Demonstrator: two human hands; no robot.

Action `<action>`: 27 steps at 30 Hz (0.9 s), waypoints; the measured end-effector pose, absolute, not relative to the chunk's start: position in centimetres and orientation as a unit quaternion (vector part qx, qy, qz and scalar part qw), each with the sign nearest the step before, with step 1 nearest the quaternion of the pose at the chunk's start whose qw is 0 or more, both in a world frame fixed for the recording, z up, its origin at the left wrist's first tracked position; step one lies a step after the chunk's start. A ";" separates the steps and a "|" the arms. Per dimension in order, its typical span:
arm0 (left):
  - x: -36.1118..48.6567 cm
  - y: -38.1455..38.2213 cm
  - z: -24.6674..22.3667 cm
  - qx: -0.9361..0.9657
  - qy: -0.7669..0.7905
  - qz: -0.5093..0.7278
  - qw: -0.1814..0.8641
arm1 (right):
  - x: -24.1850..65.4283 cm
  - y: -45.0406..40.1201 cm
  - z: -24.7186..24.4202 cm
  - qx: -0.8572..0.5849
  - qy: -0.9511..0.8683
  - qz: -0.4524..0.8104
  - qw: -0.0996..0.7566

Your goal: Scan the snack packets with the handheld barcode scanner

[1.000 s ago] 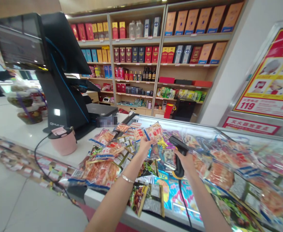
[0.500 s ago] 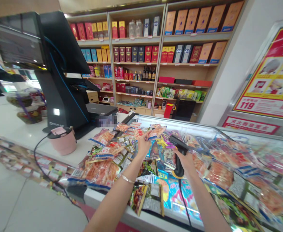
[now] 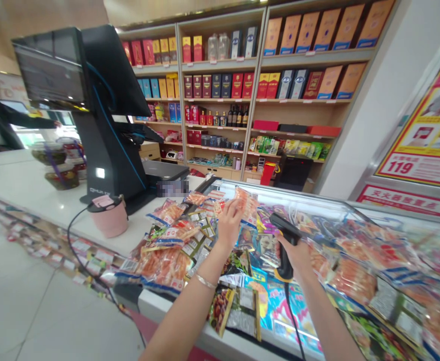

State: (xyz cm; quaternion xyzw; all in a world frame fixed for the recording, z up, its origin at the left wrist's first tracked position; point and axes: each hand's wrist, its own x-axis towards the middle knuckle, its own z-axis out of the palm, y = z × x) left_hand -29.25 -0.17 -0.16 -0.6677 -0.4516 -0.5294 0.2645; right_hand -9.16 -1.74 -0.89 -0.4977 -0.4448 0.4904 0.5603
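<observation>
My left hand, with a bracelet at the wrist, grips a clear snack packet of orange-pink food. The packet is tilted up above the pile. In my right hand is a black barcode scanner, its head pointing left toward the packet and its cable hanging down. Below and left of my left hand lies a heap of similar snack packets. Green-and-dark packets lie nearer to me, beside blue printed packets. More orange-pink packets are spread to the right of the scanner.
A black checkout terminal stands on the white counter at left, with a pink cup before it. Lidded tubs sit behind. Shelves of boxed bottles line the back. At far left a person's sleeve shows.
My left hand has turned so its back faces me, and the packet in it has swung from lying flat to standing up. The scanner remains in my right hand. The view has shifted left.
</observation>
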 end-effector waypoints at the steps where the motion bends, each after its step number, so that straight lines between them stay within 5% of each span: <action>1: -29.2 -0.2 -0.1 -0.679 -0.439 -0.526 0.265 | -9.1 -1.8 -0.8 -0.498 -0.430 0.494 0.568; 27: -28.5 -0.6 0.2 -0.742 -0.348 -0.538 0.199 | -8.9 -2.1 -0.2 -0.502 -0.381 0.503 0.591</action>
